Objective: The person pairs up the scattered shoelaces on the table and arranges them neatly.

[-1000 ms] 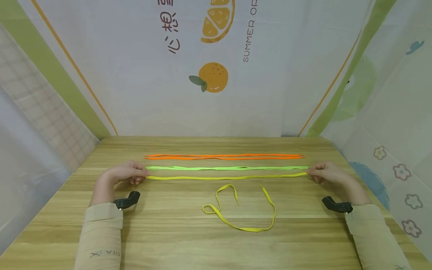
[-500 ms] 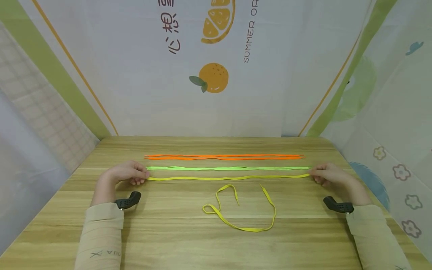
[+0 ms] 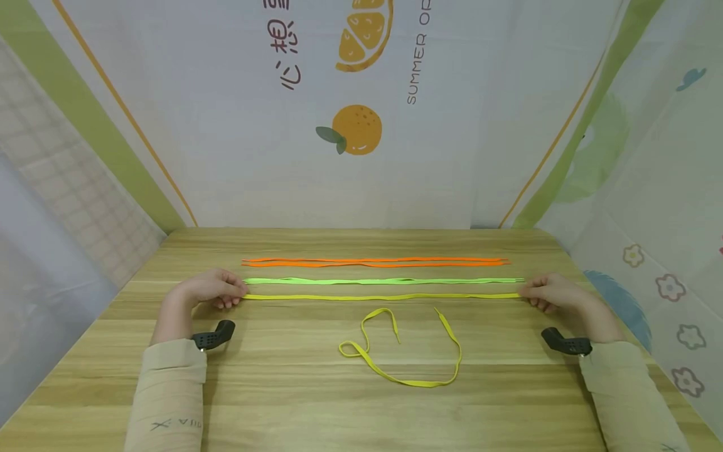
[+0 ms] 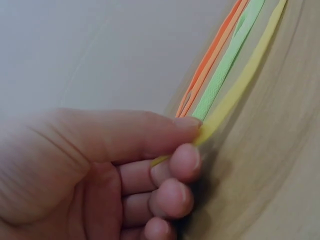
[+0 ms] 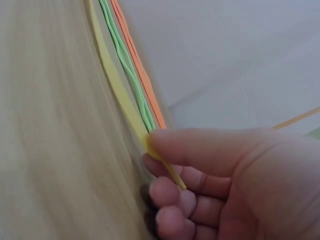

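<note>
A flat yellow shoelace (image 3: 361, 297) is stretched nearly straight from side to side between the two hands. My left hand (image 3: 217, 289) pinches its left end between thumb and index finger, as the left wrist view shows. At the other end my right hand (image 3: 550, 292) pinches the lace, and its tip (image 5: 179, 181) pokes out below the thumb. Just beyond it, parallel, lie green shoelaces (image 3: 350, 282). Farther back are two orange shoelaces (image 3: 361, 261), side by side. A second yellow shoelace (image 3: 418, 383) lies in a loose curve nearer the front, touched by neither hand.
All the laces are on a wood-grain table (image 3: 316, 414). A printed cloth (image 3: 254, 176) hangs behind the table's back edge, and more cloth hangs at both sides. Each wrist carries a black camera mount (image 3: 214, 336).
My right hand has shifted slightly to the right. The held yellow lace has become straighter and sits a touch closer to the green laces. The curved yellow lace has not moved.
</note>
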A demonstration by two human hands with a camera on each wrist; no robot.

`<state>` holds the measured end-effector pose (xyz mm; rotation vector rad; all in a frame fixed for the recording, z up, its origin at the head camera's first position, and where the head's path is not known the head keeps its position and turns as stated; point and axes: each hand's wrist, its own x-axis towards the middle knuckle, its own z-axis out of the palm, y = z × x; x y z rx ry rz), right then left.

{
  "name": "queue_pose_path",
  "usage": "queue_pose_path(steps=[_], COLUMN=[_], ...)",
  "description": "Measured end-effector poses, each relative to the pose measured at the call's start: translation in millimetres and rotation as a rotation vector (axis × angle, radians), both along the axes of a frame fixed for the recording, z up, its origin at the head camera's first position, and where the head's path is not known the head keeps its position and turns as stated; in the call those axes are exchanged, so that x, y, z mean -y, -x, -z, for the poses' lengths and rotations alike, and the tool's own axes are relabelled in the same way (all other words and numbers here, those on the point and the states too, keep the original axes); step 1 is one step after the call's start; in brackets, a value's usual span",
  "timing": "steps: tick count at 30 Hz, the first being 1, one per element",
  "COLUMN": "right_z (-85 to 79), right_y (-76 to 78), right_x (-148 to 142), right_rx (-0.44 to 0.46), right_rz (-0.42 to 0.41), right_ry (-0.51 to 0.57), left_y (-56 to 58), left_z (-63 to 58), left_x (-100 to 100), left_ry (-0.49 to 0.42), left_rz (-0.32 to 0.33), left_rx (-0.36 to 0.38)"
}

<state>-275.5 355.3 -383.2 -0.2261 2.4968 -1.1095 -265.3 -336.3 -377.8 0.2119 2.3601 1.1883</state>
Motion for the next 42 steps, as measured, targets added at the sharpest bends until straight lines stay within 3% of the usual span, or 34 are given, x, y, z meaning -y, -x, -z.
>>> queue_pose_path(steps=[16,27,42], right_z=[4.1,7.3,10.4], right_y=[0.6,1.5,1.7], right_x=[-0.8,-0.8,-3.8], right_rx=[-0.055,-0.066,-0.089], right_rz=[0.030,0.059,0.086], right_ry=[-0.116,-0.134,-0.128], left_y=[-0.4,-4.1,-5.5], left_z=[0.9,-4.5,-2.9], left_x=[-0.9,-3.7,-5.6], left_ry=[0.031,0.073,0.106], left_rz=[-0.063,-0.094,-0.139], left_rx=[0.014,0.009,-0.013])
